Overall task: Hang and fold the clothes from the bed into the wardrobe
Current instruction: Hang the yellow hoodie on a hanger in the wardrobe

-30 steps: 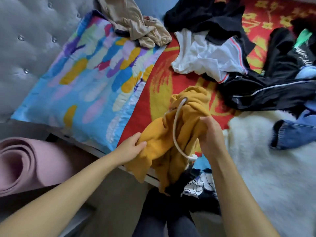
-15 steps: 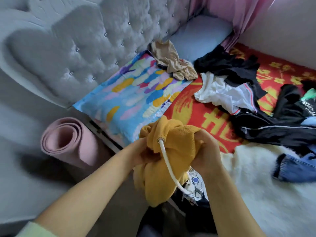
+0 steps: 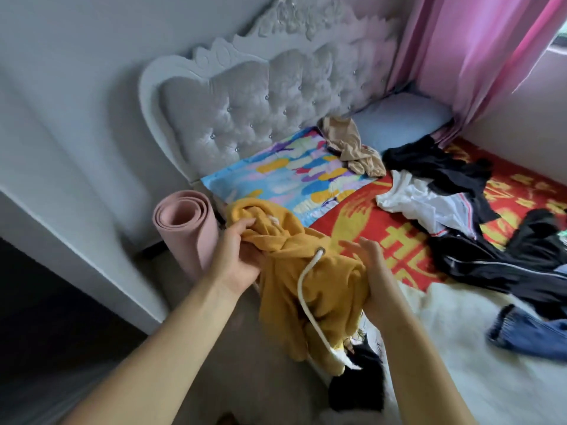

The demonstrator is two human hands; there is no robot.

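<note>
A mustard-yellow hoodie (image 3: 310,280) with a white drawstring (image 3: 306,299) hangs bunched between my hands over the bed's edge. My left hand (image 3: 236,256) grips its upper folds, fingers curled over the cloth. The palm of my right hand (image 3: 368,268) lies against its right side with the fingers straight. More clothes lie on the red bedsheet (image 3: 362,222): a white shirt (image 3: 429,207), a black garment (image 3: 435,161), a black track jacket (image 3: 506,262), blue jeans (image 3: 530,332) and a beige garment (image 3: 352,145). No wardrobe is in view.
A rolled pink mat (image 3: 184,228) stands on the floor beside the tufted headboard (image 3: 260,96). A colourful pillow (image 3: 291,176) and a blue pillow (image 3: 399,118) lie at the bed's head. A white fluffy blanket (image 3: 491,384) covers the near bed. A dark printed garment (image 3: 359,391) hangs below the hoodie.
The view has tilted up and back, showing the headboard and curtain. My right hand has let go of the hoodie and straightened its fingers; my left hand has taken hold of the upper folds.
</note>
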